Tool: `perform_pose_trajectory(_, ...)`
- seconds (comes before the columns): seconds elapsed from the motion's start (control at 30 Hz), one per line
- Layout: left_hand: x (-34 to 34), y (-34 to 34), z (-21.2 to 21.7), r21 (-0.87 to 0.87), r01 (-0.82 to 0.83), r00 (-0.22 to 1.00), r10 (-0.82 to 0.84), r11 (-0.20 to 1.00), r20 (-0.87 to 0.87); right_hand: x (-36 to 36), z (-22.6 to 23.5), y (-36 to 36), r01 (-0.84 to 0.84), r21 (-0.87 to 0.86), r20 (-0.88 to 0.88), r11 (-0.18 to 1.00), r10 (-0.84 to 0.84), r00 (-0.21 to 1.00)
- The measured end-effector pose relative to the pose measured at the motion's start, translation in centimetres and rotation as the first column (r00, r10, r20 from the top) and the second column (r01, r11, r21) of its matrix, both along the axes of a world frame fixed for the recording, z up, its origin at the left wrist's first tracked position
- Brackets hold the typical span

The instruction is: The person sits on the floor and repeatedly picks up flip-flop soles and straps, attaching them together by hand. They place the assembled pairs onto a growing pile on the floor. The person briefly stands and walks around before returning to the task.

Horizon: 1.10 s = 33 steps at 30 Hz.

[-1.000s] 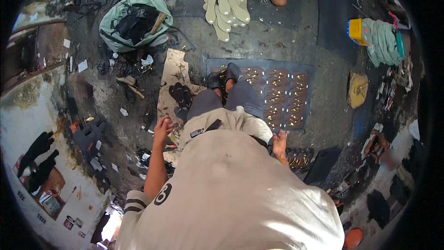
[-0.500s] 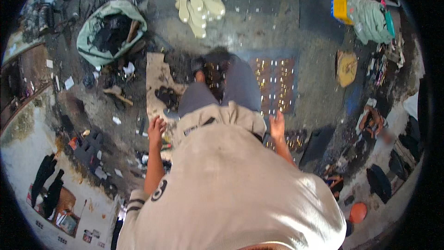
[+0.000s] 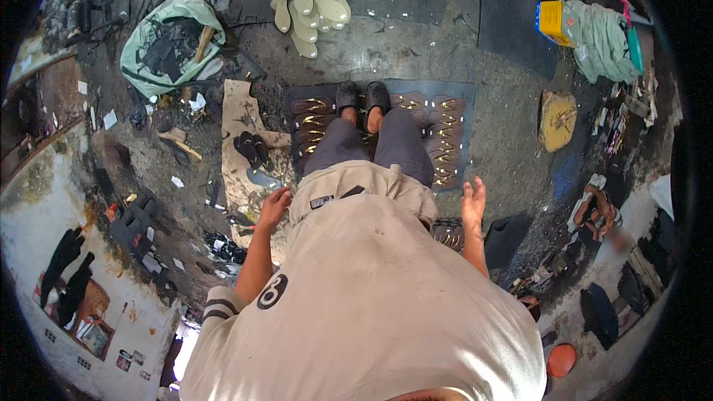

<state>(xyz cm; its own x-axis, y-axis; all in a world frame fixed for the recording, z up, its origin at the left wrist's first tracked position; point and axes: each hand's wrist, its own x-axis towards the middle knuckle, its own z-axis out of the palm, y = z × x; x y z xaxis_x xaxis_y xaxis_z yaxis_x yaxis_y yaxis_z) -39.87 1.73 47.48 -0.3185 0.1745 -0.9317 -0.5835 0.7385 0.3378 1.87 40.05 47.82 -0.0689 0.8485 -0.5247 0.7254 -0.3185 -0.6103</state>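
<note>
Sandal straps (image 3: 445,137), gold and brown, lie in rows on a dark mat (image 3: 464,93) on the floor, ahead of both hands and nearest the right one. The right hand (image 3: 473,199) hangs at the person's side with its grip loose, fingers spread and holding nothing; just below it, beside the hip, more straps sit on a small dark tray (image 3: 448,232). The left hand (image 3: 275,206) hangs at the other side, fingers lightly curled, its grip also empty and touching nothing. Just ahead of the left grip a pair of black sandals (image 3: 251,148) rests on a sheet of brown cardboard (image 3: 239,108). The person stands on the mat in black slippers (image 3: 362,96), between the rows. Far beyond both grips lie pale shoe soles (image 3: 308,7) in a heap, and off to the left of them a green sack (image 3: 172,41) of dark scraps.
</note>
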Motion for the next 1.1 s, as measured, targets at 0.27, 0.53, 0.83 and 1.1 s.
perform_pose_trajectory(0.27, 4.2, -1.0, 1.8, -0.058, -0.307, 0.938, 0.291, 0.950, -0.189, 3.0, -3.6, -1.8, -0.310, -0.010, 0.199, 0.951, 0.306, 0.931)
perform_pose_trajectory(0.53, 11.4, -9.2, 3.1, -0.128, 0.141, 0.990, -0.137, 0.982, 0.043, 7.3, 1.7, -5.1, 0.211, -0.238, 0.041, 0.948, -0.208, 0.977)
perform_pose_trajectory(0.83, 13.1, -10.3, 4.4, -0.146, -0.163, 0.969, 0.130, 0.976, -0.212, 18.9, -3.2, -15.5, -0.230, -0.110, 0.174, 0.967, 0.247, 0.953)
perform_pose_trajectory(1.1, 20.6, -15.4, 1.4, -0.032, 0.158, 0.987, -0.159, 0.987, -0.015, 20.4, 3.3, -16.1, 0.257, -0.232, 0.018, 0.938, -0.260, 0.966)
